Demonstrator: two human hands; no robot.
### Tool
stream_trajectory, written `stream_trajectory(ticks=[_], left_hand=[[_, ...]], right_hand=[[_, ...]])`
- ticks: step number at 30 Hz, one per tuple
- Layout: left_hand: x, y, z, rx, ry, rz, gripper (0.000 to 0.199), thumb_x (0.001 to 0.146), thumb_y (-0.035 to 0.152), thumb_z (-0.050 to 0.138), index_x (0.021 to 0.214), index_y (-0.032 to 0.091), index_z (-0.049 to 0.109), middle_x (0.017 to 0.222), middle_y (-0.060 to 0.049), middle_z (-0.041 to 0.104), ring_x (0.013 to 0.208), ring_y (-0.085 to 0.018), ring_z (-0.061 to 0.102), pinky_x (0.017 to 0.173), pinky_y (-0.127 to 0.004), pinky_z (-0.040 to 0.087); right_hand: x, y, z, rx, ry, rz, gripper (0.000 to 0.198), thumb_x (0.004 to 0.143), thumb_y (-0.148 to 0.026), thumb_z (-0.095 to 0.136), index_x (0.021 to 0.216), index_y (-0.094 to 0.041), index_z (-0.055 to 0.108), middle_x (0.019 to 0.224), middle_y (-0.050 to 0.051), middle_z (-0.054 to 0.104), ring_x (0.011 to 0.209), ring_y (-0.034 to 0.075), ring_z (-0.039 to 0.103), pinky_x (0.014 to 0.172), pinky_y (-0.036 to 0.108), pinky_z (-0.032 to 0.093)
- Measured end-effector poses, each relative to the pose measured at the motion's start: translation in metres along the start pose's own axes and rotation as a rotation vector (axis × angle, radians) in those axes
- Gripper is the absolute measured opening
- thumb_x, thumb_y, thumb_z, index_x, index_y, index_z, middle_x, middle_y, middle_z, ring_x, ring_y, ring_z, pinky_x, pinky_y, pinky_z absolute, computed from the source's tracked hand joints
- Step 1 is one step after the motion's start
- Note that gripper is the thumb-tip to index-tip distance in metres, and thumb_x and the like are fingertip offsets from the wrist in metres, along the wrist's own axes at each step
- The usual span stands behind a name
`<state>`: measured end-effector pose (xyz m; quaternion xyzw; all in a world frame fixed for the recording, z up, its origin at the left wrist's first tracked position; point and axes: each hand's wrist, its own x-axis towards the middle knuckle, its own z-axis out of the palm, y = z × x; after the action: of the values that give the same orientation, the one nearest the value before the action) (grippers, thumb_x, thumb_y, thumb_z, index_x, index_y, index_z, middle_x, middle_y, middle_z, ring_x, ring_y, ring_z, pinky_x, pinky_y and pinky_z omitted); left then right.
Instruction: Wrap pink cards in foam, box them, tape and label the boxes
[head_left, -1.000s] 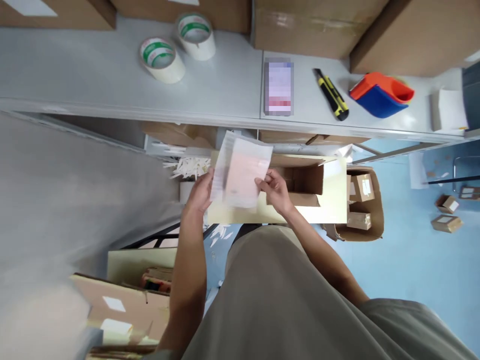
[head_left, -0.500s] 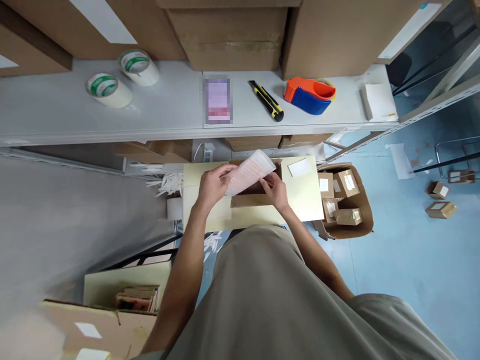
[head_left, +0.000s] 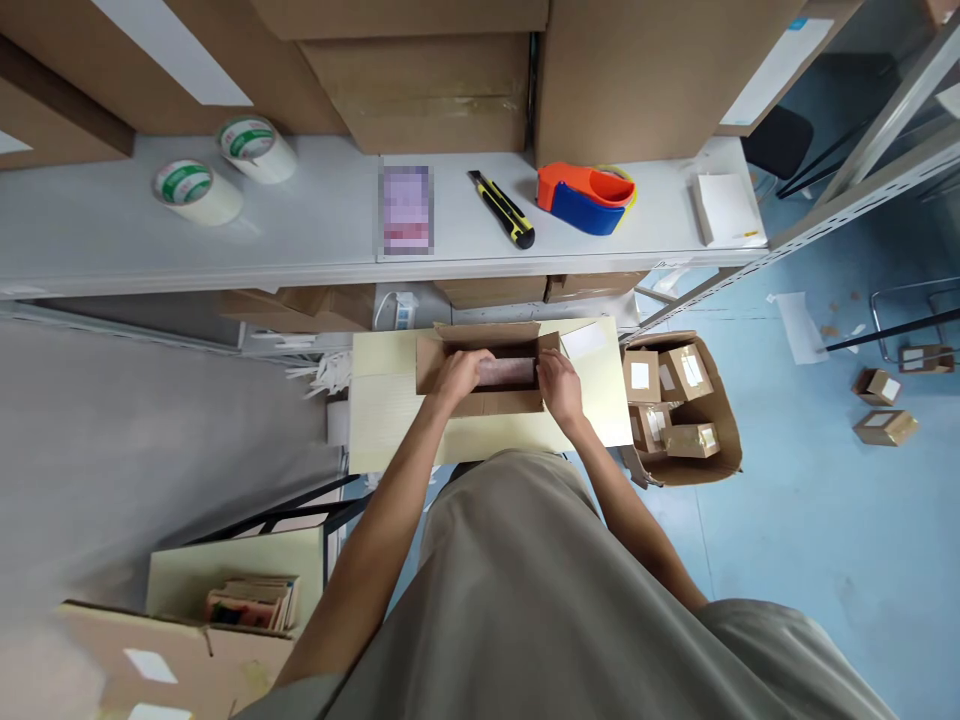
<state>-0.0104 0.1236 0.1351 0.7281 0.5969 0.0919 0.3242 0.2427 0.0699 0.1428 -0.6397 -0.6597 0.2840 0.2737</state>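
Observation:
An open cardboard box stands on the pale yellow tabletop, its flaps spread. Inside its opening lies a pale pinkish packet in translucent wrapping that looks like bubble wrap. My left hand is closed on the packet's left end, fingers reaching into the box. At the other end my right hand is closed, its fingertips on the packet beside the box's right flap. How deep the packet sits is partly hidden by my hands. A white paper slip lies behind my right hand.
On the grey shelf ahead are two tape rolls, a yellow-black utility knife, an orange-blue tape dispenser and a paper stack. A large carton holding several small boxes stands right of the table.
The packet was held tilted above the box; now it is level, down in the box's opening. Both hands have lowered with it. The box's flaps show more, and the view has shifted slightly.

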Motion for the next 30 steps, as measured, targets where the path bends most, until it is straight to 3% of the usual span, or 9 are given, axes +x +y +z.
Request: stream_trajectory(ticks=[3,6,11,14,17,19,25,27,30], left_hand=[[-0.002,0.001,0.004,-0.043,0.027,0.042,0.046,0.086,0.004,0.059,0.114,0.026,0.088,0.139,-0.012,0.082,0.146,-0.035,0.068,0.127,-0.053,0.053],[-0.023,-0.006,-0.006,-0.058,0.196,0.068,0.044,0.091,0.006,0.058,0.120,0.026,0.085,0.153,-0.011,0.074,0.158,-0.033,0.057,0.136,-0.056,0.044],[-0.075,-0.042,-0.026,-0.097,0.592,-0.210,0.058,0.099,0.032,0.070,0.155,0.020,0.062,0.164,-0.022,0.059,0.159,-0.037,0.053,0.131,-0.057,0.048],[-0.094,-0.052,-0.020,-0.202,0.476,-0.192,0.073,0.101,0.047,0.070,0.165,0.018,0.050,0.163,-0.024,0.059,0.150,-0.037,0.062,0.122,-0.053,0.056],[-0.103,-0.047,-0.003,-0.190,0.235,-0.039,0.088,0.095,0.057,0.080,0.169,0.023,0.048,0.170,-0.021,0.057,0.156,-0.039,0.058,0.129,-0.054,0.050],[-0.103,-0.041,0.008,-0.150,0.136,0.015,0.098,0.088,0.057,0.088,0.170,0.024,0.047,0.172,-0.020,0.056,0.160,-0.041,0.053,0.134,-0.056,0.045],[-0.072,-0.049,0.013,-0.177,0.236,-0.094,0.088,0.100,0.037,0.078,0.176,0.025,0.037,0.156,-0.019,0.070,0.146,-0.038,0.067,0.125,-0.054,0.054],[-0.049,-0.054,0.005,-0.160,0.314,-0.132,0.100,0.095,0.033,0.084,0.178,0.019,0.030,0.161,-0.024,0.063,0.153,-0.041,0.061,0.128,-0.056,0.051],[-0.019,-0.057,-0.010,-0.110,0.337,-0.067,0.120,0.081,0.025,0.094,0.179,0.015,0.026,0.178,-0.029,0.042,0.168,-0.046,0.041,0.137,-0.058,0.040]], right_hand=[[-0.001,0.002,-0.004,0.001,-0.018,-0.017,0.039,0.110,-0.020,0.047,0.133,-0.020,0.078,0.148,0.018,0.075,0.148,0.031,0.065,0.133,0.053,0.050],[-0.005,0.007,-0.010,-0.007,0.032,0.000,0.039,0.110,-0.020,0.049,0.138,-0.021,0.076,0.157,0.018,0.068,0.157,0.033,0.056,0.135,0.058,0.045],[-0.018,0.014,-0.017,0.028,0.093,0.022,0.056,0.111,-0.036,0.057,0.165,-0.019,0.055,0.166,0.022,0.061,0.159,0.036,0.055,0.132,0.061,0.048],[-0.026,0.012,-0.014,0.088,-0.081,-0.029,0.079,0.105,-0.049,0.073,0.173,-0.022,0.046,0.170,0.021,0.059,0.159,0.038,0.056,0.129,0.061,0.051],[-0.030,0.010,-0.005,0.044,-0.310,-0.124,0.107,0.086,-0.052,0.095,0.176,-0.024,0.045,0.177,0.020,0.053,0.165,0.040,0.051,0.134,0.060,0.047],[-0.028,0.010,0.001,-0.007,-0.354,-0.145,0.103,0.082,-0.048,0.099,0.171,-0.023,0.054,0.175,0.020,0.055,0.165,0.041,0.050,0.135,0.060,0.046],[0.002,0.022,0.010,0.018,-0.241,0.008,0.042,0.103,-0.044,0.074,0.139,-0.022,0.079,0.140,0.018,0.080,0.132,0.036,0.075,0.118,0.054,0.060],[0.018,0.024,0.013,-0.003,-0.134,0.112,0.047,0.102,-0.038,0.071,0.144,-0.018,0.074,0.138,0.020,0.078,0.129,0.037,0.073,0.113,0.055,0.062],[0.040,0.023,0.018,-0.011,-0.018,0.178,0.080,0.091,-0.028,0.074,0.168,-0.015,0.053,0.151,0.025,0.067,0.138,0.039,0.065,0.114,0.060,0.060]])
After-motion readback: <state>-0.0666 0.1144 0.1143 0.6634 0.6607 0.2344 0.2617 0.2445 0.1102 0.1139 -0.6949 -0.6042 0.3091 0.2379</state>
